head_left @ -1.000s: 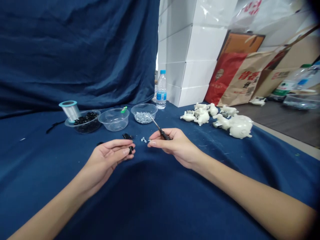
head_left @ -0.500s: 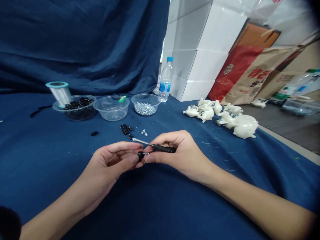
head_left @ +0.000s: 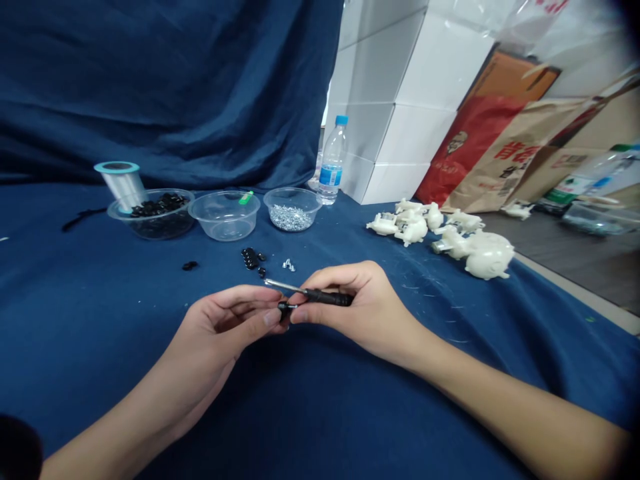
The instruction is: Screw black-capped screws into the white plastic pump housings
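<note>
A blue cloth (head_left: 75, 373) covers the table, with cream plastic toy bodies (head_left: 415, 227) heaped to the right, and a bowl of black parts (head_left: 163, 227) and a bowl of silver screws (head_left: 291, 217) standing along the far side. The right hand (head_left: 357, 303) is closed around the black handle of a screwdriver (head_left: 327, 297), its metal shaft pointing left, while the curled left hand (head_left: 223, 323) pinches a small black part (head_left: 284, 309) with a silver screw (head_left: 293, 306) in it, just beside the right fingertips. Loose black pieces (head_left: 249, 258) and loose screws (head_left: 289, 265) lie on the cloth just beyond the hands.
</note>
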`<state>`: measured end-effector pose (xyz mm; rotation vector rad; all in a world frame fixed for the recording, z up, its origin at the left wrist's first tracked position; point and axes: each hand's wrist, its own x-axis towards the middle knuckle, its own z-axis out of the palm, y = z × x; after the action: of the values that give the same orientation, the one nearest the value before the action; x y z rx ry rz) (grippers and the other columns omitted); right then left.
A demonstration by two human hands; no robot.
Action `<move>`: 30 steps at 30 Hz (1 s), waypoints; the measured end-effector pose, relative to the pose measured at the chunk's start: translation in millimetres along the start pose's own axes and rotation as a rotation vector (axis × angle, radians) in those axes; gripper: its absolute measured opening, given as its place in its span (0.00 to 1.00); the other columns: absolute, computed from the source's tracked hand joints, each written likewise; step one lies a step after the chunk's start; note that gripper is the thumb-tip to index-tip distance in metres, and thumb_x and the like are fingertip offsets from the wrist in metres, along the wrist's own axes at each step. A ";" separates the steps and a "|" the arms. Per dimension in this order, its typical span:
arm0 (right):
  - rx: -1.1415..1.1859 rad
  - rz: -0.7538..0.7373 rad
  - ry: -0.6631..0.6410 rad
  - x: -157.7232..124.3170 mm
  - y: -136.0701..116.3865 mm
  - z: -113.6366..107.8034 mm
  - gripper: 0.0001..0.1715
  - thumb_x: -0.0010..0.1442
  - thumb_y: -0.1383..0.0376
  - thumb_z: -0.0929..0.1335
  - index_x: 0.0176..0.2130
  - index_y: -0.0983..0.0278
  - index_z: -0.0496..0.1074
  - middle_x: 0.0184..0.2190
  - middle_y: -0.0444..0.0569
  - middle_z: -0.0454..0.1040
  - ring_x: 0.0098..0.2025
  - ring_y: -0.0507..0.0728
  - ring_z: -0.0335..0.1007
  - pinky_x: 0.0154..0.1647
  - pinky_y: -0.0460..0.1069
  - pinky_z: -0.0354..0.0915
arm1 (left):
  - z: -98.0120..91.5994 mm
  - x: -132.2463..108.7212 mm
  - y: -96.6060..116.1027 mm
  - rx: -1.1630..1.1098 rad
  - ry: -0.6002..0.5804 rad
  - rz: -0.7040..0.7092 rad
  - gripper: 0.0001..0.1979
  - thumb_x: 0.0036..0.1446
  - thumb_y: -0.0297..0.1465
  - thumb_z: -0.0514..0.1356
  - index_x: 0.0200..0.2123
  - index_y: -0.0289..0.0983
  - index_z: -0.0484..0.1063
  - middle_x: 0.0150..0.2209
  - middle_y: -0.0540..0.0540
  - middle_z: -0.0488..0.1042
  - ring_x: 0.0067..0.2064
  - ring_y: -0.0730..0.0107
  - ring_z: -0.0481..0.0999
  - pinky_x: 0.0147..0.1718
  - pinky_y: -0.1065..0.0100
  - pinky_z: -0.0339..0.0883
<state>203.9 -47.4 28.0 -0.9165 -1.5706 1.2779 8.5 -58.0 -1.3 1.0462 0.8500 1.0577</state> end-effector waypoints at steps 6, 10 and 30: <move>-0.090 -0.112 0.036 0.2 0.4 1.3 0.06 0.49 0.68 0.78 0.31 0.59 0.82 0.30 0.43 0.81 0.33 0.53 0.77 0.35 0.45 0.72 | 2.4 -0.2 -1.1 -0.030 0.058 -0.026 0.09 0.48 0.33 0.73 0.34 0.39 0.81 0.37 0.47 0.82 0.40 0.68 0.80 0.41 0.75 0.75; -0.143 -0.194 0.061 -0.3 2.6 1.4 0.05 0.50 0.67 0.78 0.31 0.60 0.81 0.30 0.44 0.80 0.32 0.53 0.76 0.33 0.47 0.71 | 4.9 -0.5 -5.1 -0.084 0.058 -0.027 0.09 0.49 0.31 0.72 0.35 0.39 0.81 0.39 0.47 0.83 0.39 0.68 0.81 0.42 0.73 0.76; 0.072 -0.060 0.035 2.7 8.3 5.1 0.06 0.48 0.65 0.79 0.29 0.61 0.81 0.29 0.43 0.77 0.30 0.52 0.75 0.34 0.47 0.73 | 11.9 -0.1 -2.6 -0.146 0.102 -0.067 0.11 0.44 0.31 0.74 0.34 0.39 0.82 0.38 0.45 0.83 0.40 0.65 0.82 0.42 0.72 0.77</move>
<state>198.4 -45.0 20.0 -0.8356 -1.5044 1.2617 20.1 -61.5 -0.3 0.8418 0.8707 1.1061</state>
